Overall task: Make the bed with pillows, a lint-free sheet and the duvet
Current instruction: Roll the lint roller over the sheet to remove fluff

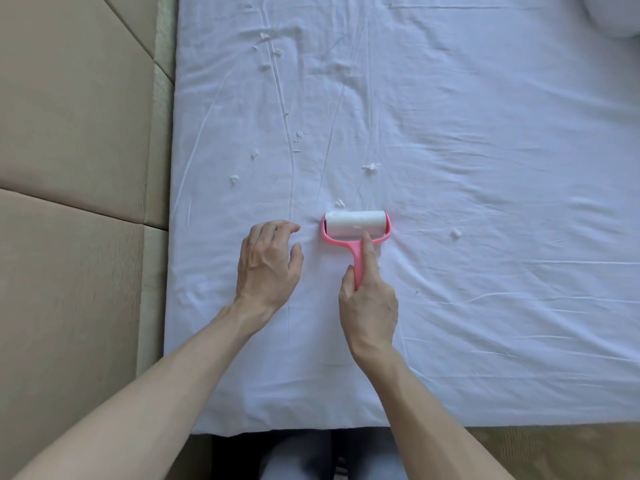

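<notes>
— Where is the sheet?
— The white sheet lies spread over the bed, creased in long thin lines that run away from the near edge. Small white tufts of lint are scattered over it, mostly on the left half, and one lies alone out to the right.

— And the hands?
— They are apart, side by side, not far from the near edge. The right hand is clamped on the pink handle of a lint roller, with the forefinger laid straight along the handle toward the fork. The roller's white drum lies on the sheet, flecked with bits, and one tuft sits just beyond it.

— The left one?
— The left hand rests palm down on the sheet just left of the roller. Its fingers are loose and a little bent, holding nothing.

— Anything around the bed?
— Beige padded panels run along the left side. In the far right corner a rounded white bulk is cut off by the frame. I cannot tell whether it is a pillow.
</notes>
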{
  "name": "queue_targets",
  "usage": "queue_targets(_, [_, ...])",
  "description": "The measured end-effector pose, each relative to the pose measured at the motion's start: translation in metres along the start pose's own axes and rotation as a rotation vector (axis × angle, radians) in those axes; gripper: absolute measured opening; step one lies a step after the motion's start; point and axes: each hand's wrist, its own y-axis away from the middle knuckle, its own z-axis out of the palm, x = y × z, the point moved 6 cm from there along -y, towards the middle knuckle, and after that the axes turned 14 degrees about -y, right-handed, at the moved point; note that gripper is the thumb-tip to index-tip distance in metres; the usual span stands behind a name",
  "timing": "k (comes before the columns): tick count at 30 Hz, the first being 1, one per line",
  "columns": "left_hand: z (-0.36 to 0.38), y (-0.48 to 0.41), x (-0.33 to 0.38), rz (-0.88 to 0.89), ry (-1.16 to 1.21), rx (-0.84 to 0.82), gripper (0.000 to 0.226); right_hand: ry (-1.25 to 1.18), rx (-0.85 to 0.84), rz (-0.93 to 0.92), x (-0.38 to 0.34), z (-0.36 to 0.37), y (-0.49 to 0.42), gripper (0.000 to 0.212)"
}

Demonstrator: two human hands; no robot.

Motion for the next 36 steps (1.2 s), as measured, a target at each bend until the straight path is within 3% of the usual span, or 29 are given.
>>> queue_targets(29, [0.0,-0.065,-0.016,0.003,0.031,0.025,0.03,0.037,0.042,-0.022,-0.062,0.017,-0.099,0.061])
queue_targets(36, [-0.012,-0.081,-0.018,-0.003,0.089,0.05,0.03,0.04,0.079,-0.257,-0.065,0.0,-0.081,0.066])
